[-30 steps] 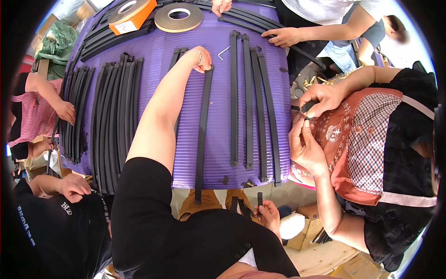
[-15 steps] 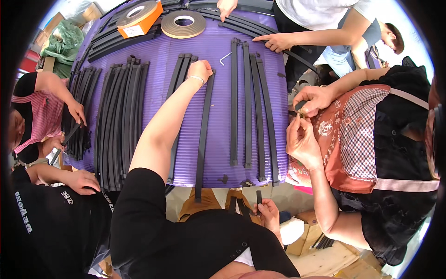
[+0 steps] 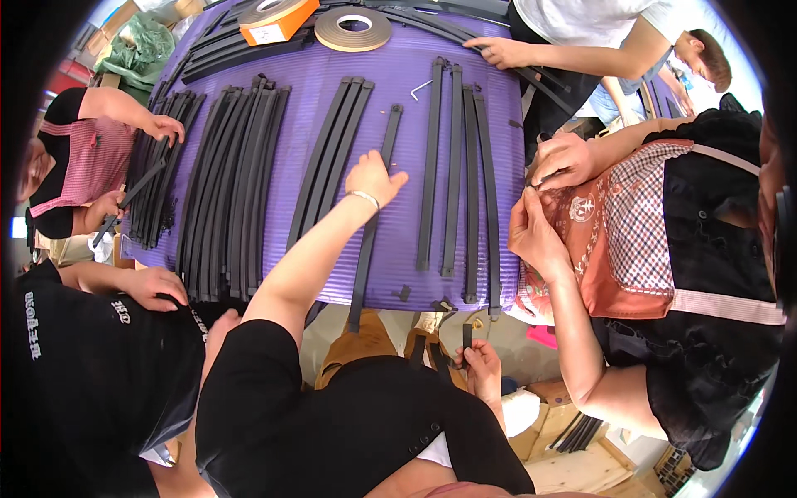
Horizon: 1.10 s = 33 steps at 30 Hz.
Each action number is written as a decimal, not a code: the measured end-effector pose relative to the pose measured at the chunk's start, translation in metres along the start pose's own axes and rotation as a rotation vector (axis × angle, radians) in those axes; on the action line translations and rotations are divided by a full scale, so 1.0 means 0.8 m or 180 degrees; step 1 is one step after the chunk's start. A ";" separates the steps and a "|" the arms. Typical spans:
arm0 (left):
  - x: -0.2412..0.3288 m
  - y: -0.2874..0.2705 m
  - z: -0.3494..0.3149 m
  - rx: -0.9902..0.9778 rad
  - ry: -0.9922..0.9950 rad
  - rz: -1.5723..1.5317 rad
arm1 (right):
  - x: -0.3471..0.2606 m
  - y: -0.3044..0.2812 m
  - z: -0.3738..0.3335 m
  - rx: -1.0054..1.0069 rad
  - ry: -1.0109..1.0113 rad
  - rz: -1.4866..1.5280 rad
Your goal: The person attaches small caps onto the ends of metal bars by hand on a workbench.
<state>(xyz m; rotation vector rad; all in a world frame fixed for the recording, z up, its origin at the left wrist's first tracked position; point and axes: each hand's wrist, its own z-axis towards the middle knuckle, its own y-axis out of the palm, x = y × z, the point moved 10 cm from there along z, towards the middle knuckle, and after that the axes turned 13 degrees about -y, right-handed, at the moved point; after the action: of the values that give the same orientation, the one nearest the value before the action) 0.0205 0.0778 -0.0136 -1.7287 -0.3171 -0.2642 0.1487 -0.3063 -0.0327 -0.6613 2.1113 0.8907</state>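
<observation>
My left hand (image 3: 375, 177) lies over the upper part of a long flat black strip (image 3: 368, 249), its thumb stretched out to the right. The strip's near end reaches past the table's front edge. Low at the right, my right hand (image 3: 480, 365) is closed on a black band (image 3: 466, 336), whose short end stands up from the fingers. More dark band hangs to the left of that hand. Three similar strips (image 3: 328, 158) lie left of my left hand, and several others (image 3: 452, 174) to its right.
The purple ridged table (image 3: 286, 241) also bears a dense row of black strips (image 3: 228, 191), tape rolls (image 3: 353, 30), an orange box (image 3: 279, 25) and a hex key (image 3: 422, 90). Co-workers' hands handle parts at right (image 3: 540, 224), left (image 3: 164, 128) and far right (image 3: 502, 52).
My left hand has moved from the strip's far end down along it toward me, its thumb now out. My right hand keeps the band. The view has shifted slightly.
</observation>
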 end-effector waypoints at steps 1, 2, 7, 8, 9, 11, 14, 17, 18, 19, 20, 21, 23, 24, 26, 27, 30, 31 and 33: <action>-0.002 0.008 -0.009 0.0061 0.0133 0.0227 | -0.001 -0.001 0.001 -0.0021 -0.0028 -0.0011; -0.009 0.013 -0.009 0.0085 0.0103 0.0230 | -0.002 0.000 0.000 -0.0053 -0.0046 -0.0024; -0.019 0.015 -0.030 -0.0109 0.0141 0.0220 | -0.011 -0.002 -0.003 -0.0147 -0.0079 0.0049; -0.020 0.016 -0.042 -0.0214 0.0176 0.0215 | -0.014 -0.003 -0.004 -0.0175 -0.0104 0.0103; -0.021 0.013 -0.058 -0.0248 0.0256 0.0171 | -0.014 -0.004 -0.006 -0.0180 -0.0081 0.0101; -0.027 0.007 -0.084 -0.0295 0.0303 0.0143 | -0.020 -0.001 -0.005 -0.0301 -0.0087 0.0038; -0.038 0.002 -0.116 -0.0288 0.0419 0.0048 | -0.028 0.012 -0.003 -0.0572 -0.0132 -0.0028; -0.048 -0.001 -0.136 -0.0247 0.0496 0.0046 | -0.041 0.023 -0.002 -0.0726 -0.0143 -0.0127; -0.051 0.000 -0.141 -0.0259 0.0533 0.0108 | -0.045 0.026 -0.003 -0.0767 -0.0148 -0.0136; -0.055 0.002 -0.143 -0.0259 0.0495 0.0115 | -0.050 0.028 -0.004 -0.0783 -0.0138 -0.0101; -0.058 0.006 -0.144 -0.0291 0.0491 0.0165 | -0.053 0.029 -0.006 -0.0800 -0.0109 -0.0107; -0.059 0.010 -0.145 -0.0328 0.0493 0.0214 | -0.057 0.028 -0.006 -0.0786 -0.0119 -0.0114; -0.055 0.008 -0.147 -0.0258 0.0548 0.0288 | -0.062 0.026 -0.004 -0.0776 -0.0134 -0.0144; -0.051 0.008 -0.146 -0.0177 0.0619 0.0350 | -0.063 0.025 -0.001 -0.0744 -0.0123 -0.0138; -0.049 0.008 -0.141 0.0012 0.0722 0.0210 | -0.063 0.029 -0.001 -0.0703 -0.0090 -0.0285; -0.046 0.003 -0.138 0.0239 0.0803 0.0061 | -0.066 0.036 0.004 -0.0675 -0.0174 -0.0355; -0.032 0.005 -0.103 0.0621 0.0849 -0.0528 | -0.050 0.046 0.017 -0.0512 -0.0111 -0.0393; -0.024 0.016 -0.085 0.0560 0.0745 -0.0625 | -0.041 0.044 0.020 -0.0482 -0.0075 -0.0381; -0.009 0.022 -0.061 0.0612 0.0740 -0.0918 | -0.036 0.053 0.019 -0.0436 -0.0038 -0.0353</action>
<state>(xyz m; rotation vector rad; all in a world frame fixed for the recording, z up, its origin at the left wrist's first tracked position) 0.0197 0.0267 -0.0235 -1.4440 -0.4069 -0.6198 0.1438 -0.2635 -0.0014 -0.8334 1.9951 0.9808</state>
